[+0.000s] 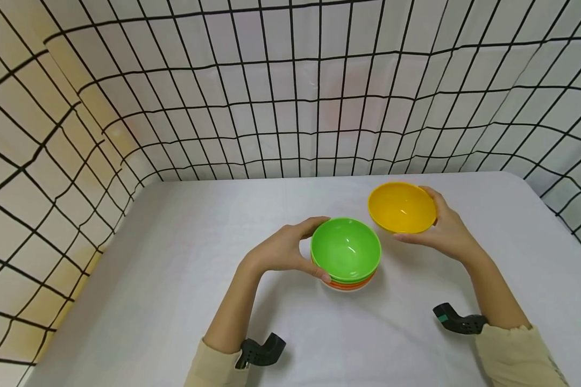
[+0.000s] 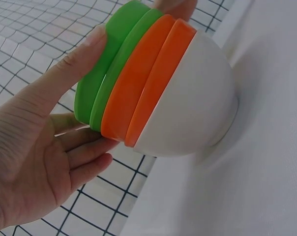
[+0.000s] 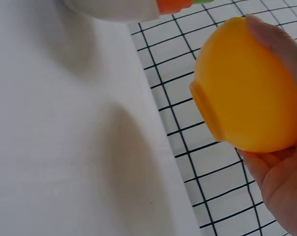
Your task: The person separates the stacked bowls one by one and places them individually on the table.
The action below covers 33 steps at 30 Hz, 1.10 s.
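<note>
A stack of nested bowls stands on the white table: a white bowl [image 2: 193, 103] at the bottom, two orange bowls [image 2: 138, 83] above it, and two green bowls [image 1: 346, 250] on top. My left hand [image 1: 283, 250] grips the stack from its left side, thumb against the green rims in the left wrist view and fingers around the far side. To the right and a little farther back, my right hand [image 1: 447, 228] holds a yellow bowl [image 1: 402, 208] by its rim. In the right wrist view that bowl is off the table, its shadow apart from it.
White cloth covers the table [image 1: 184, 279]. Black-lined netting [image 1: 290, 102] rises along the back and both sides. A black band with a camera mount sits on each wrist, the left mount [image 1: 263, 350] and the right mount [image 1: 460, 321] both above the cloth.
</note>
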{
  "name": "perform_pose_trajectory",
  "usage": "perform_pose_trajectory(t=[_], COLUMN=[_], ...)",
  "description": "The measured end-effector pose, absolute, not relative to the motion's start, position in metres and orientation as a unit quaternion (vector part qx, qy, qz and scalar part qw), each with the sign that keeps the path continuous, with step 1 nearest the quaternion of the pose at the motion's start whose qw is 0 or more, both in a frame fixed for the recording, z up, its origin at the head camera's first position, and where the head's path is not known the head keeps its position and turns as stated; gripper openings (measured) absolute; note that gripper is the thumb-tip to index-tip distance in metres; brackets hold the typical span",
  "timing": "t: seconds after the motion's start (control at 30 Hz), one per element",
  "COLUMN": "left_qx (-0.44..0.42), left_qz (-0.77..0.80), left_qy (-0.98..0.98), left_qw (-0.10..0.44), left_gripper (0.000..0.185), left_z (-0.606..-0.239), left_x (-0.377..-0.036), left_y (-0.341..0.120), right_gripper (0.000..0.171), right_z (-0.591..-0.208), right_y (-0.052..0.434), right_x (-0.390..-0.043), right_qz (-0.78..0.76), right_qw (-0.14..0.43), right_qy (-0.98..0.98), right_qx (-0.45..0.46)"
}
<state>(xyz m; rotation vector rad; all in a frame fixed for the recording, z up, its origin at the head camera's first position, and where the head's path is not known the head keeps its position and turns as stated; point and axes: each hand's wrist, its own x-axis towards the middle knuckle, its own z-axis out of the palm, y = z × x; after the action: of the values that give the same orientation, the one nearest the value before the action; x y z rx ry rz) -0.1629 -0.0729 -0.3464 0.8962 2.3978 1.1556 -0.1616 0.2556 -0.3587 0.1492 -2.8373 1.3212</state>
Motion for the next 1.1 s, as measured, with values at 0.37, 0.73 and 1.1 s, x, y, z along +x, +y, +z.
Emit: perform_pose_trajectory(t=[0.37, 0.73, 1.1], left_qx=[0.311, 0.317, 0.319], left_qz=[0.398, 0.409, 0.409], left_qy=[0.848, 0.84, 0.839], left_qw=[0.163, 0.164, 0.162], left_gripper=[0.101, 0.098, 0.097], left_z=[-0.347, -0.347, -0.347], left_x=[-0.164, -0.164, -0.165], left_y=[-0.074, -0.072, -0.073], right_gripper=[0.112, 0.112, 0.116], right_z=[-0.382, -0.402, -0.408], right_y=[0.257, 0.255, 0.253], right_x=[-0.171, -0.176, -0.18], right_qz=[0.436, 0.444, 0.424], right_qw=[-0.008, -0.004, -0.02], right_qy=[-0.899, -0.895, -0.905], right_qx=[0.044, 0.04, 0.027])
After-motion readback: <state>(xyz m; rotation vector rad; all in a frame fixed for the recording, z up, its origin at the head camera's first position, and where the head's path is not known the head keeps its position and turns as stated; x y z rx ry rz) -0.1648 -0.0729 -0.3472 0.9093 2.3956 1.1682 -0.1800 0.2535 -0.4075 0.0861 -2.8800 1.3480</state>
